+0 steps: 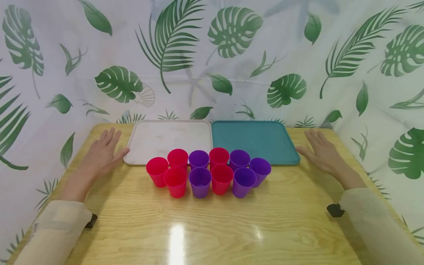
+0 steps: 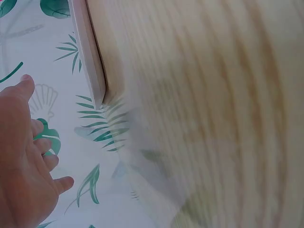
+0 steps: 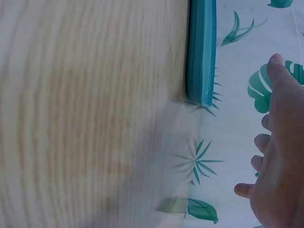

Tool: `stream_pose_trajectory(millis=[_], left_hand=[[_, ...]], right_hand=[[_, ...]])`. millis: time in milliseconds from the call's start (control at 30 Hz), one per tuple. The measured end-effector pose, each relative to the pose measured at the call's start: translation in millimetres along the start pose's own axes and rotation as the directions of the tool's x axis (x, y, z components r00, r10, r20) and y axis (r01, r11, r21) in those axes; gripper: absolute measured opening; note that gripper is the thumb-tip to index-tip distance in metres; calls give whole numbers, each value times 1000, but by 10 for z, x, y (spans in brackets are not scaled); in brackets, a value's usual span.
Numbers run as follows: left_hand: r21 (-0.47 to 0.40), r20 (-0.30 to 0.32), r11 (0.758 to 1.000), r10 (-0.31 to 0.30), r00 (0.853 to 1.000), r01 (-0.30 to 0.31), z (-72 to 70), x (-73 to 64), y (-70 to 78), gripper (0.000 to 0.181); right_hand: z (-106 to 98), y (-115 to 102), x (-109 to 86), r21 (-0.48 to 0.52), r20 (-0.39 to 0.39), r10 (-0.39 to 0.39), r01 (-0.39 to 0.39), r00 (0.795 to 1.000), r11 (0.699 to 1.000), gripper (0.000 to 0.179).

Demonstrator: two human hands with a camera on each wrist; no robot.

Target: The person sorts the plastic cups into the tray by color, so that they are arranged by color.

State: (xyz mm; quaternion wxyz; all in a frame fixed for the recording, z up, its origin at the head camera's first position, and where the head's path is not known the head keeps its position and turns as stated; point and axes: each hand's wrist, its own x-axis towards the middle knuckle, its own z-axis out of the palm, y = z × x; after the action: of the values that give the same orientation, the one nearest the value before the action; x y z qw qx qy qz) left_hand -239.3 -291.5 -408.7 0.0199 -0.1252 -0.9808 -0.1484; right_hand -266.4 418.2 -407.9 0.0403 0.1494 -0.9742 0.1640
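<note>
My left hand is held out beside the white tray, fingers extended and nothing in it. On the other side, my right hand is likewise outstretched and holds nothing, near the right end of the teal tray. Between the hands, in front of the trays, several red cups and purple cups stand upright in two uneven rows, colours mixed. The wrist views show the left palm near the white tray's edge and the right palm near the teal tray's edge.
The two trays lie side by side along the back of the wooden table. Behind and at both sides hangs a white cloth printed with green leaves. A small black device sits at the right sleeve.
</note>
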Motion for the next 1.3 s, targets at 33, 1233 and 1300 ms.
stream_pose_trajectory(millis=[33,1233,1300], left_hand=[[-7,5,1000,-3,1000,3,8,2,11,83],[-263,114,961,-61,992,90,199,100,172,80],[-276,116,957,-59,992,89,210,107,162,78]], right_hand=[[5,-19,-3,6,1,-2,2,1000,1000,79],[98,-1075,-172,239,88,-122,98,989,966,72],[123,-1136,-190,264,81,-140,114,987,958,70]])
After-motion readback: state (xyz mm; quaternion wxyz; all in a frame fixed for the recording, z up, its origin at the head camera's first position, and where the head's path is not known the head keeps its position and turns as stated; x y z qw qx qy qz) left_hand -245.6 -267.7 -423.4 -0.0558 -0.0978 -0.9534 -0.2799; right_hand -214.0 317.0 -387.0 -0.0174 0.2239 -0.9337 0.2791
